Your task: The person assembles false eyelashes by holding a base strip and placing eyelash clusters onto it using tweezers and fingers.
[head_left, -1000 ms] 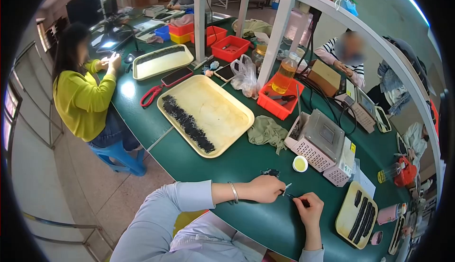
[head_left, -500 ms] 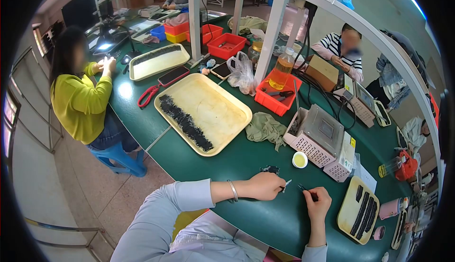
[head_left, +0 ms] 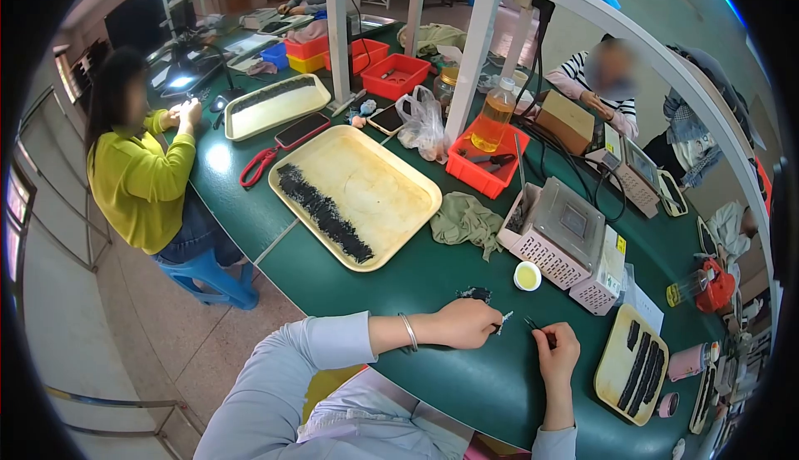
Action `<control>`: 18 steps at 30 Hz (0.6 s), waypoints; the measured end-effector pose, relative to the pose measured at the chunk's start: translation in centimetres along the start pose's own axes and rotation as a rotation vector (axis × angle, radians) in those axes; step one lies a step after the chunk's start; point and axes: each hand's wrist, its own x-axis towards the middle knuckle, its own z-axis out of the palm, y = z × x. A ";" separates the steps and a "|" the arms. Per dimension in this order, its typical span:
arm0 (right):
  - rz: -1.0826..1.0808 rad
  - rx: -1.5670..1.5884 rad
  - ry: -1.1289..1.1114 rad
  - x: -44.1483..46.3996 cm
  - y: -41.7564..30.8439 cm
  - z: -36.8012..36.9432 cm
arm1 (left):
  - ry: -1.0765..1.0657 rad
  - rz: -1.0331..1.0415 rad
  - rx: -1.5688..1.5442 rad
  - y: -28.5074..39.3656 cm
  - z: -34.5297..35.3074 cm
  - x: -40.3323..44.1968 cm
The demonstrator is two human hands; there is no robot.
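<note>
My left hand (head_left: 466, 325) is closed around a small dark piece with whitish, silvery ends (head_left: 504, 320) that stick out past the fingertips. To its right, my right hand (head_left: 559, 350) pinches slim dark tweezers (head_left: 530, 323), whose tips point at that piece across a small gap. Just behind my left hand, a small heap of black pieces (head_left: 475, 294) lies on the green table (head_left: 391, 298). A white cup of yellowish liquid (head_left: 527, 276) stands beyond the hands. What the left fingers wrap is partly hidden.
A large cream tray (head_left: 383, 210) holds a row of black pieces. Another tray (head_left: 610, 360) at right carries black strips. A grey metal box (head_left: 566, 219), green cloth (head_left: 466, 223) and red bin (head_left: 487, 179) stand beyond. A co-worker in yellow-green (head_left: 141, 181) sits at left.
My hands stay nearly in place, with the tweezers' tips shifting slightly upward. The view moves a little. At the back right, a co-worker's head and hands have shifted slightly.
</note>
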 end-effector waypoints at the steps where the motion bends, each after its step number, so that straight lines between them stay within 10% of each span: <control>1: 0.007 0.000 0.003 0.0 0.0 0.0 | 0.007 0.006 0.000 0.0 0.0 0.0; 18: 0.001 -0.017 0.030 -0.2 -0.1 0.1 | 0.002 0.004 -0.034 0.2 -0.4 -0.2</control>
